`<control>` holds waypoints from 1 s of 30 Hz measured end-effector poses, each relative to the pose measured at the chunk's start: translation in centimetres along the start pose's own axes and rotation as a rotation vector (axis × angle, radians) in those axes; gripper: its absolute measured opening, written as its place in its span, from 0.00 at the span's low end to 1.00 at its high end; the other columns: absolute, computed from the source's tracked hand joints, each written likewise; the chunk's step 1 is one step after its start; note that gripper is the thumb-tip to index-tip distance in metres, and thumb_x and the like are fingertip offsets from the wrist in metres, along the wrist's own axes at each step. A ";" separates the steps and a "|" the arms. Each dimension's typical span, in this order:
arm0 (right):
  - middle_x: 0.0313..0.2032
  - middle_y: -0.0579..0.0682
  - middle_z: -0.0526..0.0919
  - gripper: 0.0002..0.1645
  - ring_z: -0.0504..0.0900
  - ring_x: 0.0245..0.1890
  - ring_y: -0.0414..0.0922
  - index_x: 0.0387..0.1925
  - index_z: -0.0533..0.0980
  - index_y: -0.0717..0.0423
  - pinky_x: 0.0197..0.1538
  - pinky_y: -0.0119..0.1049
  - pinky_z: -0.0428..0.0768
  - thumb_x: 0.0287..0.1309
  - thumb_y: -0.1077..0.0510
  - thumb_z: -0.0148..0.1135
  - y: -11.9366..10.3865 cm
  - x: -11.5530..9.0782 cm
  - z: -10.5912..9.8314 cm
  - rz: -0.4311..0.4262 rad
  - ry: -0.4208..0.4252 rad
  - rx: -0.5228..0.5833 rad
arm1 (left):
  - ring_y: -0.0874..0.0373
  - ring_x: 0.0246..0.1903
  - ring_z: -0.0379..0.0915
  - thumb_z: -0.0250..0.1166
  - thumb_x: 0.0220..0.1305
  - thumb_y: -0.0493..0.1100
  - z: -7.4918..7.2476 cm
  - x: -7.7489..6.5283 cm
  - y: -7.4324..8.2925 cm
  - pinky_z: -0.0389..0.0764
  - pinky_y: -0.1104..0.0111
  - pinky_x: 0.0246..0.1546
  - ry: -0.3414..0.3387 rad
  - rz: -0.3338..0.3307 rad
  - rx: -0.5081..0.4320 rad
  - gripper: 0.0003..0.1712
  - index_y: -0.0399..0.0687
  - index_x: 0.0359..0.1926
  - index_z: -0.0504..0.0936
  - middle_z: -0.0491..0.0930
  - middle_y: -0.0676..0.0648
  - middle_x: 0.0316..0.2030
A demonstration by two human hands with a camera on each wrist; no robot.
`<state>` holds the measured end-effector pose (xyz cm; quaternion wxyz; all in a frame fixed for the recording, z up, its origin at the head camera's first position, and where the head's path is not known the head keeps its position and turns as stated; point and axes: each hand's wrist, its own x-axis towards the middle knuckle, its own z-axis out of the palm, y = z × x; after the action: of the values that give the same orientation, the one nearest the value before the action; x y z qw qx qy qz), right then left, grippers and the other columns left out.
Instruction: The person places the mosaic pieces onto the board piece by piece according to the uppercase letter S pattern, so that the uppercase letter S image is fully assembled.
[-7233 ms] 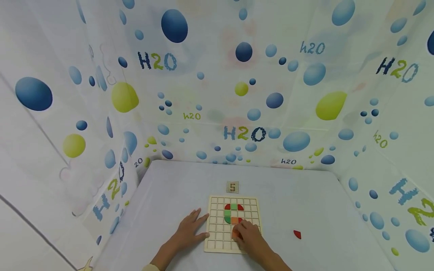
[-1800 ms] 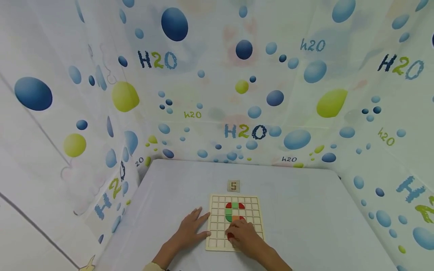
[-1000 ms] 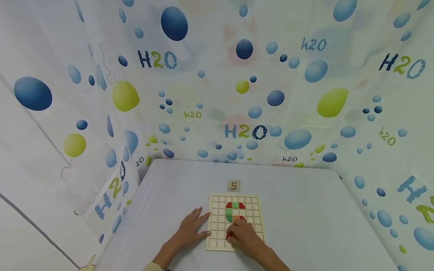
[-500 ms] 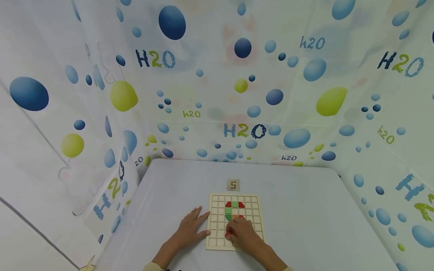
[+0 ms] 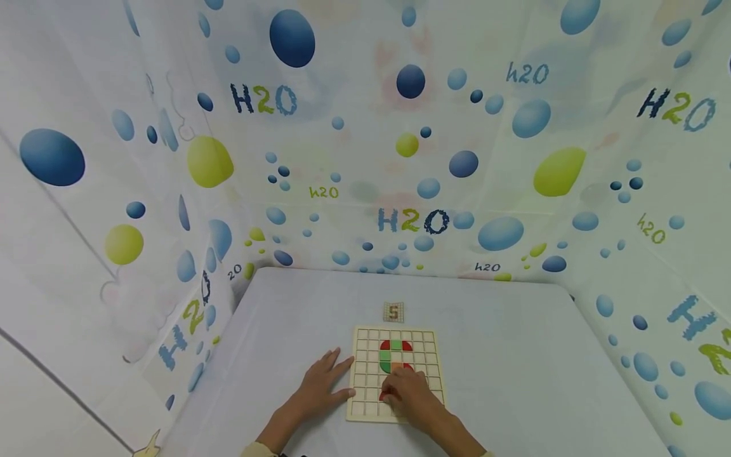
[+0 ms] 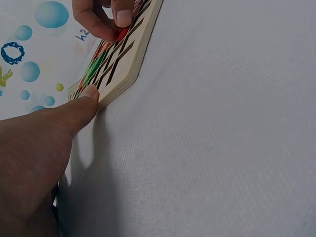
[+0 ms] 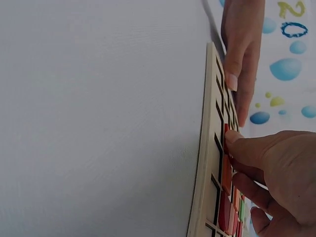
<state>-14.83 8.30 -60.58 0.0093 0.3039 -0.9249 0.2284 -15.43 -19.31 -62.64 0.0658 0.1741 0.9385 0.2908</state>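
In the head view, a light wooden grid board lies on the table. Red, green and orange tiles fill some of its cells, including a light green tile and a dark green quarter-round tile. My right hand pinches a red tile low on the board, its thumb on the tile's edge in the right wrist view. Beside that tile is an orange tile. With fingers spread, my left hand rests at the board's left edge, the thumb touching the rim.
Behind the board lies a small card with a gridded figure like a 5. A white cloth covers the table. Curtains printed with bubbles and "H2O" hang around the back and sides.
Seven seconds ago my right hand was on an orange tile and a red tile lay on the table at right; that spot is now bare. The red tile has since turned slightly under my fingers.
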 end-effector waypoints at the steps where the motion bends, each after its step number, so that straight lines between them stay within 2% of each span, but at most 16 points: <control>1: 0.38 0.34 0.79 0.06 0.76 0.41 0.34 0.40 0.84 0.42 0.38 0.33 0.65 0.64 0.51 0.76 0.0 0.0 0.0 -0.001 -0.001 -0.010 | 0.31 0.80 0.50 0.66 0.71 0.67 0.0 0.0 0.0 0.56 0.31 0.75 -0.002 -0.002 -0.001 0.43 0.55 0.79 0.69 0.57 0.34 0.81; 10: 0.44 0.37 0.82 0.08 0.78 0.48 0.39 0.42 0.84 0.42 0.43 0.38 0.70 0.63 0.50 0.76 0.1 -0.2 0.0 0.007 -0.011 -0.074 | 0.33 0.81 0.49 0.65 0.71 0.67 -0.3 0.0 0.5 0.55 0.33 0.76 -0.015 -0.016 0.003 0.43 0.54 0.79 0.68 0.56 0.35 0.81; 17: 0.42 0.35 0.80 0.08 0.76 0.46 0.38 0.41 0.84 0.43 0.44 0.39 0.68 0.63 0.50 0.76 1.1 -0.6 -0.7 0.054 -0.002 0.012 | 0.30 0.79 0.51 0.65 0.70 0.67 0.0 -0.2 0.1 0.56 0.31 0.75 0.018 0.014 0.006 0.43 0.56 0.79 0.69 0.58 0.33 0.80; 25: 0.39 0.36 0.79 0.10 0.75 0.42 0.40 0.40 0.84 0.43 0.42 0.39 0.66 0.60 0.49 0.78 2.8 -1.1 -1.5 0.161 0.045 0.017 | 0.28 0.78 0.52 0.65 0.71 0.67 0.0 -0.3 0.0 0.56 0.29 0.72 0.026 0.032 0.006 0.43 0.54 0.78 0.69 0.59 0.31 0.79; 30: 0.40 0.36 0.80 0.09 0.76 0.43 0.40 0.41 0.84 0.43 0.42 0.39 0.66 0.62 0.49 0.77 2.4 -1.1 -1.1 0.137 0.037 0.046 | 0.30 0.79 0.51 0.67 0.70 0.65 -0.1 0.0 0.2 0.57 0.31 0.74 0.002 0.005 0.004 0.43 0.53 0.78 0.70 0.58 0.33 0.80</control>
<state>-15.46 11.11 -60.75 0.0039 0.2358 -0.9376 0.2555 -15.40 -19.23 -62.48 0.0639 0.1763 0.9387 0.2892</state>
